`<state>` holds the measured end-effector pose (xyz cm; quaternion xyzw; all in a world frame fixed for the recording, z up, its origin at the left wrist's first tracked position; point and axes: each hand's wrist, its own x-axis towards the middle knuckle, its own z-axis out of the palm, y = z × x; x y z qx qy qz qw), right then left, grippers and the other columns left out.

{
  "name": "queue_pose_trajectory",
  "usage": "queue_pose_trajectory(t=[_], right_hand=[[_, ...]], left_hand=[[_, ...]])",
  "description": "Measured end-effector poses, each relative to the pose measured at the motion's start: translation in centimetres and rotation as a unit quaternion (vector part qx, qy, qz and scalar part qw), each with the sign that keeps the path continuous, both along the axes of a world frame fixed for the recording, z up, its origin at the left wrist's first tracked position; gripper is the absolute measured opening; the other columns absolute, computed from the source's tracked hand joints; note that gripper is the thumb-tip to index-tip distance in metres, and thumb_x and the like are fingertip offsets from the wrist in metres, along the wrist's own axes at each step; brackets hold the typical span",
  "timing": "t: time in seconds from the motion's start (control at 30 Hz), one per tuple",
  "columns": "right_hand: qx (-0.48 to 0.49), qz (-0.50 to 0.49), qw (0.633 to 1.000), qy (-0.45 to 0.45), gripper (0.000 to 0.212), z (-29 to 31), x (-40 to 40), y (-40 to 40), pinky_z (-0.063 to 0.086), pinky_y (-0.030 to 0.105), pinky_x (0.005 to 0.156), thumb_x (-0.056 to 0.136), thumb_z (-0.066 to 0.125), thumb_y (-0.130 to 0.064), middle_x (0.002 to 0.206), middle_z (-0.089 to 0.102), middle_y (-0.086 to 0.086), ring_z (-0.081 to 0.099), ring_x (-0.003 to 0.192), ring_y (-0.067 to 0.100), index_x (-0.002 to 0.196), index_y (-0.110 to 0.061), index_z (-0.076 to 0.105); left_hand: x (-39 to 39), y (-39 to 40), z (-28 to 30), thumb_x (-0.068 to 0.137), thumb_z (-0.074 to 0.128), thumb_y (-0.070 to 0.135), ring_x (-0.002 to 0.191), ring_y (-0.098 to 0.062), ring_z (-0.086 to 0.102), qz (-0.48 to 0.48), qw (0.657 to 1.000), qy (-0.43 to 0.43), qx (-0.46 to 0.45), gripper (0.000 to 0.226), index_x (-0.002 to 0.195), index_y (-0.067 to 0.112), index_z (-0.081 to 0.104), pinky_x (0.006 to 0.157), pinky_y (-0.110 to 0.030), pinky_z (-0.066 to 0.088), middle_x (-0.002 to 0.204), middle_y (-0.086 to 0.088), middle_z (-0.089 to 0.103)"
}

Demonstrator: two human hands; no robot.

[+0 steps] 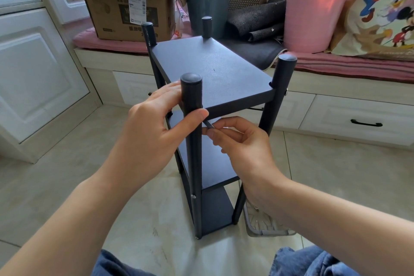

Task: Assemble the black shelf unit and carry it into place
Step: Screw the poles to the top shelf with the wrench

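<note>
Now: L hand [154, 119] grips shelf unit [212, 69] near post; R hand [242, 141] pinches small tool [209, 124] beside it.

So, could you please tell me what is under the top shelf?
Under the top shelf are two lower shelves. The right hand pinches a small tool just below its front edge; the tool's tip is hidden behind the post.

floor: I see pale glossy tiles [67, 186] | left: white panelled cabinet doors [33, 69] | ahead: pink-cushioned window seat [336, 64], drawers [358, 116] beneath | daylight
</note>
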<state>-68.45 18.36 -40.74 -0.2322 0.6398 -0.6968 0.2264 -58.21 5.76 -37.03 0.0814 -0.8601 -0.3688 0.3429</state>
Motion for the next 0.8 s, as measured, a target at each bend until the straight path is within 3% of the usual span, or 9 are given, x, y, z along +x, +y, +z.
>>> queue_pose_trajectory(t=[0.2, 0.37, 0.47, 0.6, 0.8], right_hand=[[0.008, 0.028, 0.999, 0.024, 0.006, -0.4, 0.0, -0.2, 0.046, 0.006, 0.063, 0.090, 0.070, -0.017, 0.074, 0.075, -0.014, 0.062, 0.068, -0.006, 0.090, -0.020, 0.065], [0.004, 0.044, 0.999, 0.027, 0.011, -0.4, -0.1, -0.7, 0.049, 0.006, 0.066, 0.091, 0.069, -0.016, 0.077, 0.076, -0.009, 0.070, 0.080, 0.001, 0.088, -0.023, 0.061], [-0.009, 0.051, 0.999, 0.018, 0.013, -0.1, -0.2, -1.1, 0.048, 0.004, 0.067, 0.092, 0.068, -0.014, 0.079, 0.076, -0.014, 0.069, 0.081, -0.005, 0.090, -0.026, 0.063], [-0.015, 0.054, 0.998, 0.018, 0.021, 0.0, -0.3, -1.7, 0.047, 0.014, 0.077, 0.093, 0.067, -0.017, 0.081, 0.074, -0.021, 0.068, 0.084, -0.010, 0.088, -0.037, 0.063], [-0.025, 0.053, 0.998, 0.030, 0.028, 0.3, -0.2, -2.4, 0.043, 0.000, 0.059, 0.094, 0.062, -0.011, 0.068, 0.069, -0.028, 0.063, 0.067, -0.015, 0.080, -0.035, 0.065]], left_hand=[[0.0, 0.0, 0.0, 0.084, 0.056, 0.055, 0.127, 0.005, 0.053, 0.008, 1.000, 0.002, -0.001, 0.033, 0.116, 0.048, 0.056, 0.106, -0.012, 0.040, 0.126, 0.033, 0.056], [0.0, 0.0, 0.0, 0.090, 0.065, 0.050, 0.123, 0.009, 0.054, 0.011, 1.000, 0.001, 0.001, 0.024, 0.112, 0.053, 0.056, 0.098, -0.006, 0.040, 0.123, 0.037, 0.056], [0.0, 0.0, 0.0, 0.087, 0.061, 0.044, 0.121, 0.012, 0.054, 0.010, 1.000, 0.001, 0.002, 0.025, 0.110, 0.054, 0.056, 0.097, -0.005, 0.039, 0.122, 0.038, 0.057], [0.1, 0.1, 0.1, 0.087, 0.061, 0.047, 0.121, 0.013, 0.053, 0.007, 1.000, 0.001, 0.004, 0.025, 0.110, 0.053, 0.057, 0.097, -0.005, 0.039, 0.122, 0.038, 0.056], [0.1, 0.1, 0.0, 0.087, 0.062, 0.042, 0.118, 0.014, 0.055, 0.008, 1.000, 0.008, 0.004, 0.025, 0.109, 0.053, 0.058, 0.098, -0.005, 0.038, 0.122, 0.038, 0.058]])
